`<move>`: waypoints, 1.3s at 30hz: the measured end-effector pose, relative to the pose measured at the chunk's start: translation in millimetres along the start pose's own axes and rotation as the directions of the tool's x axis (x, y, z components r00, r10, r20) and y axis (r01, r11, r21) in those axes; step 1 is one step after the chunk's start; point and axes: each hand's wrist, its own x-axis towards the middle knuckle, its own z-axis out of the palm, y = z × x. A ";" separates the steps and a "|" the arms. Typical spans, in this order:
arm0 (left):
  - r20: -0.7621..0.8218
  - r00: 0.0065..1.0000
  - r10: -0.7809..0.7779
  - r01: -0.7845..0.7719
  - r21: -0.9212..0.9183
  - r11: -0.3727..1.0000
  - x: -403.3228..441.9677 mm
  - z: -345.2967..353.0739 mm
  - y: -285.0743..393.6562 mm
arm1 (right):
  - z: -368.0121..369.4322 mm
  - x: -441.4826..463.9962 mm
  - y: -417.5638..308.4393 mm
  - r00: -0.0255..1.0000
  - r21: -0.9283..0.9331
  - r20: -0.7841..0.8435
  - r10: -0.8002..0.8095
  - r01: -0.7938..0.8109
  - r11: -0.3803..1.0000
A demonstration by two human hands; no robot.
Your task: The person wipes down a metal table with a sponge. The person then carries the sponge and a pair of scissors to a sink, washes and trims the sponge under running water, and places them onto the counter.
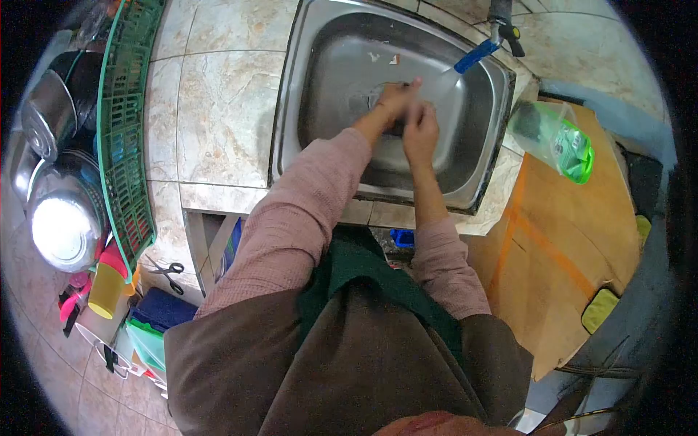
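My left hand (pixel 397 100) and my right hand (pixel 421 136) meet over the metal sink (pixel 327 87), fingers curled and close together. Motion blurs the fingertips where the hands meet. Something dark shows just between and below them, but I cannot tell whether it is held or is part of the sink floor. From the blue hose end (pixel 476 57) on the tap (pixel 502 25), a thin stream of water runs down close to my hands. Small food scraps (pixel 394 59) lie on the sink's bottom.
Left of the sink is a tiled counter (pixel 225 116) with a green dish rack (pixel 123 131), metal pots (pixel 65 229) and scissors (pixel 169 275). A clear container with a green rim (pixel 556 142) stands at right by a cardboard sheet (pixel 567 232). A green sponge (pixel 600 310) lies at its edge.
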 end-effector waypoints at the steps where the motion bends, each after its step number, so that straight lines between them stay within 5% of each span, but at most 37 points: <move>1: -0.001 1.000 -0.004 0.004 -0.001 1.000 0.9 2.5 2.7 | 2.7 -0.4 0.1 1.000 -0.001 0.003 0.002 -0.002 1.000; 3: 0.046 0.996 -0.075 0.052 0.381 0.923 2.3 7.5 10.5 | 8.0 6.0 3.7 0.992 0.111 -0.050 0.117 -0.111 0.988; 6: 0.141 0.989 0.045 -0.074 0.201 0.977 -18.6 15.0 5.9 | 7.8 23.8 27.7 0.979 -0.013 -0.197 0.059 -0.063 0.998; 10: 0.235 0.970 0.063 -0.143 0.341 0.929 -32.3 7.0 27.0 | 10.1 19.6 60.0 0.984 -0.193 -0.113 0.138 -0.158 0.968; 12: 0.204 0.867 0.454 -0.498 0.371 0.784 -15.9 10.0 8.9 | 24.2 10.1 75.5 0.894 -0.466 -0.442 -0.068 -0.164 0.869; 13: 0.196 0.868 0.455 -0.495 0.373 0.784 -18.0 9.9 9.9 | 22.2 9.2 70.6 0.897 -0.464 -0.436 -0.069 -0.158 0.872; 14: 0.319 0.864 0.390 -0.503 0.498 0.706 -22.5 11.8 8.9 | 16.0 5.5 66.7 0.851 0.226 -0.214 0.480 -0.435 0.872; 15: 0.428 0.853 0.298 -0.515 0.604 0.608 -35.3 14.2 13.3 | 9.2 -0.4 55.8 0.652 0.674 0.308 0.693 -0.664 0.325; 16: 0.465 0.859 0.214 -0.489 0.624 0.609 -44.9 17.8 12.6 | 11.4 -12.5 55.4 0.731 0.878 0.405 0.549 -0.479 -0.009; 20: 0.469 0.819 0.331 -0.574 0.674 0.466 -96.9 23.3 -13.4 | -14.0 -4.1 31.0 0.738 0.853 0.503 0.449 -0.508 -0.120; 21: 0.437 0.758 0.484 -0.613 0.730 0.302 -105.9 22.3 -22.7 | -14.8 -1.0 29.1 0.738 0.851 0.507 0.446 -0.511 -0.123; 22: 0.418 0.665 0.619 -0.612 0.780 0.131 -109.0 21.2 -29.4 | -16.1 1.6 28.3 0.726 0.816 0.531 0.437 -0.577 -0.035; 23: 0.417 0.666 0.618 -0.610 0.782 0.130 -106.7 18.5 -34.1 | -17.9 4.0 28.4 0.712 0.772 0.554 0.432 -0.633 0.055; 25: 0.432 0.781 0.452 -0.615 0.402 0.679 -109.7 6.2 -25.9 | -20.4 7.6 29.5 0.680 0.653 0.596 0.428 -0.720 0.235; 26: 0.429 0.782 0.453 -0.614 0.404 0.678 -105.0 -0.7 -33.2 | -19.3 9.5 29.4 0.663 0.582 0.615 0.427 -0.747 0.322; 28: 0.272 0.946 0.178 -0.237 0.202 0.950 -90.3 -13.8 -50.3 | -13.8 15.7 30.9 0.672 0.578 0.597 0.439 -0.739 0.346; 29: 0.271 0.946 0.179 -0.238 0.201 0.950 -83.6 -17.1 -53.1 | -11.5 18.7 32.0 0.680 0.573 0.576 0.453 -0.732 0.370; 30: 0.133 0.991 0.015 -0.010 -0.043 0.999 -77.9 -19.9 -53.2 | -10.1 21.4 28.3 0.680 0.572 0.576 0.453 -0.731 0.372; 31: 0.042 0.982 -0.184 0.188 -0.308 0.933 -71.8 -21.5 -52.3 | -8.2 23.4 24.4 0.720 0.638 0.544 0.431 -0.688 0.346; 33: 0.095 0.955 -0.281 0.295 -0.389 0.873 -48.6 -23.4 -52.9 | -0.1 24.5 22.9 0.762 0.701 0.504 0.407 -0.636 0.322; 34: 0.152 0.916 -0.371 0.398 -0.461 0.793 -42.0 -23.2 -49.0 | 6.7 21.0 26.8 0.819 0.692 0.414 0.397 -0.566 0.448; 36: 0.262 0.920 -0.292 0.392 -0.628 0.673 -33.6 -17.9 -33.7 | 10.3 16.4 26.2 0.873 0.663 0.319 0.368 -0.483 0.571; 37: 0.348 0.917 -0.193 0.397 -0.759 0.516 -28.6 -14.9 -27.6 | 4.5 10.7 16.9 0.922 0.460 0.266 0.283 -0.379 0.803; 38: 0.350 0.917 -0.192 0.398 -0.761 0.513 -20.0 -11.8 -29.7 | 0.0 6.1 7.6 0.954 0.209 0.240 0.182 -0.234 0.950; 39: 0.293 0.932 -0.214 0.363 -0.738 0.568 -6.5 -8.4 -39.4 | -1.9 4.2 -1.4 0.953 0.205 0.241 0.183 -0.234 0.950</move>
